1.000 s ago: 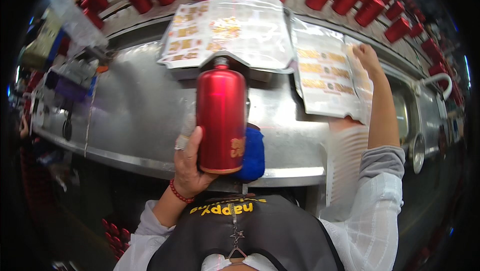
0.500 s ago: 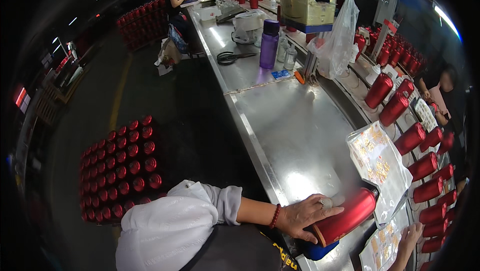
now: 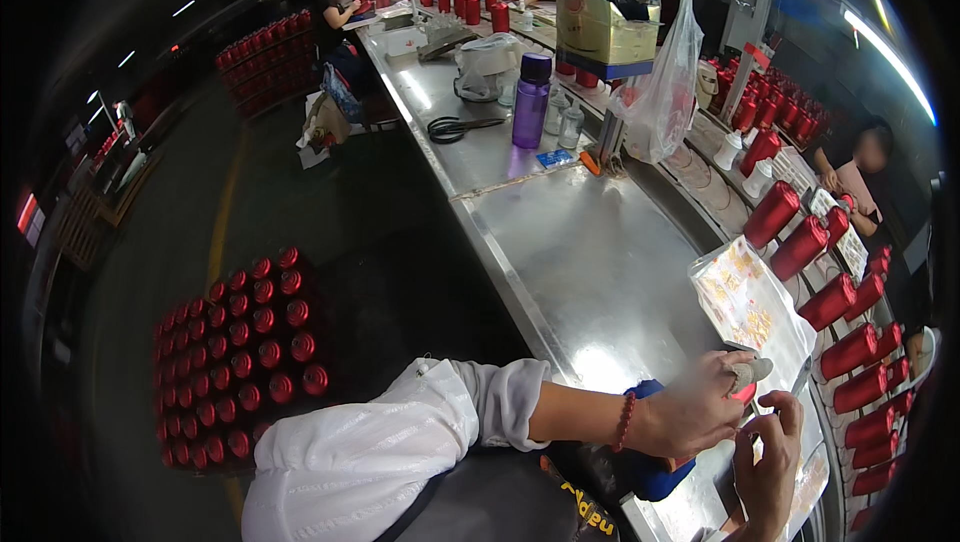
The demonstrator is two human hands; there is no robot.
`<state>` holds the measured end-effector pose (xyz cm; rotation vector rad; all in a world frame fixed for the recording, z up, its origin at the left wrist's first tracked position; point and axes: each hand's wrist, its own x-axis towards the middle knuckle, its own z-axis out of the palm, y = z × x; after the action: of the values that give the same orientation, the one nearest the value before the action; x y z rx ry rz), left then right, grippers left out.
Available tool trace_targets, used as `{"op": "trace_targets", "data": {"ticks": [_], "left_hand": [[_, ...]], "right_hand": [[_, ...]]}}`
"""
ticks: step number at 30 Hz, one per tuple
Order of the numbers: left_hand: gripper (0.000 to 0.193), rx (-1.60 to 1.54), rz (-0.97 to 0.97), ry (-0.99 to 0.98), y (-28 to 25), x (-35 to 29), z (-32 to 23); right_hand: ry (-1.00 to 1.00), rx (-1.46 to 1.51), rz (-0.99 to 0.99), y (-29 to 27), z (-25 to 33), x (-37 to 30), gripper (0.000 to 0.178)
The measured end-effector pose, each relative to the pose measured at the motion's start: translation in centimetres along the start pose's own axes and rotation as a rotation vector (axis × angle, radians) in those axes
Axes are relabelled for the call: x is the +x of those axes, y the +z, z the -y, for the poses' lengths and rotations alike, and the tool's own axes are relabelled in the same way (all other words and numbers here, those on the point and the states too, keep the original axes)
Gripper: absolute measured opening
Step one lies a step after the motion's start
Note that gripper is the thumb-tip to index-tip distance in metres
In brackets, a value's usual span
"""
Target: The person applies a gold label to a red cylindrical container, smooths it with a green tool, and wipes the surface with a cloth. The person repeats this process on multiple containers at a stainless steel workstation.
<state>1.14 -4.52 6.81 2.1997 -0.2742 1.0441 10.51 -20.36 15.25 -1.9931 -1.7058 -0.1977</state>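
Note:
My left hand (image 3: 695,407), with a pale cover on one finger and a red bead bracelet at the wrist, is wrapped over a red metal bottle (image 3: 745,392). Most of that bottle is hidden beneath the hand; it lies on its side against a blue cloth (image 3: 660,483). Close to the bottle's dark-topped end, my right hand (image 3: 768,457) has its thumb and forefinger curled toward each other. Whatever those fingers pinch, if anything, is too small to make out. Beyond the hands lies a clear-covered sheet (image 3: 752,294) with small gold and red prints. Another sheet (image 3: 815,482) shows partly behind my right hand.
Red bottles (image 3: 848,352) stand along a conveyor to the right. On the metal bench (image 3: 570,252) are a purple bottle (image 3: 531,107), scissors (image 3: 460,129) and glass jars (image 3: 570,127). A plastic bag (image 3: 665,102) hangs beside a box (image 3: 605,27). Stacked bottles (image 3: 240,352) stand left; co-workers sit farther off.
My left hand has moved right along the bottle toward its top end and now covers most of it. My right hand has come in from the second sheet to beside the bottle.

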Motion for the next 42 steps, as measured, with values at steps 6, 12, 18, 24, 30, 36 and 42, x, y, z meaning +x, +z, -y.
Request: {"op": "trace_targets", "data": {"ticks": [6,12,18,24,30,36,42], "left_hand": [[0.021,-0.126,-0.136,-0.001,0.2,-0.1,-0.4],[0.018,-0.162,-0.192,0.013,0.4,-0.1,-0.1],[0.017,-0.142,-0.198,0.054,0.7,-0.1,0.2],[0.018,-0.086,-0.156,0.044,0.7,-0.2,0.5],[0.025,-0.06,-0.029,-0.009,0.4,-2.4,1.9],[0.071,-0.04,0.123,-0.111,-0.8,-6.2,3.6],[0.101,0.053,0.259,-0.136,-0.2,-8.6,4.7]], "right_hand": [[0.359,0.238,-0.122,0.9,-1.4,-3.1,0.006],[0.245,0.481,-0.236,4.5,-1.6,-4.2,0.053],[0.314,0.59,-0.356,6.0,-1.2,-3.8,0.015],[0.281,0.429,-0.369,5.6,-1.4,-3.7,0.015],[0.302,0.266,-0.383,4.3,-2.2,-4.1,0.015],[0.357,0.169,-0.388,2.7,-4.0,-4.9,0.01],[0.526,0.234,-0.327,4.0,-4.2,-5.0,0.011]]}}
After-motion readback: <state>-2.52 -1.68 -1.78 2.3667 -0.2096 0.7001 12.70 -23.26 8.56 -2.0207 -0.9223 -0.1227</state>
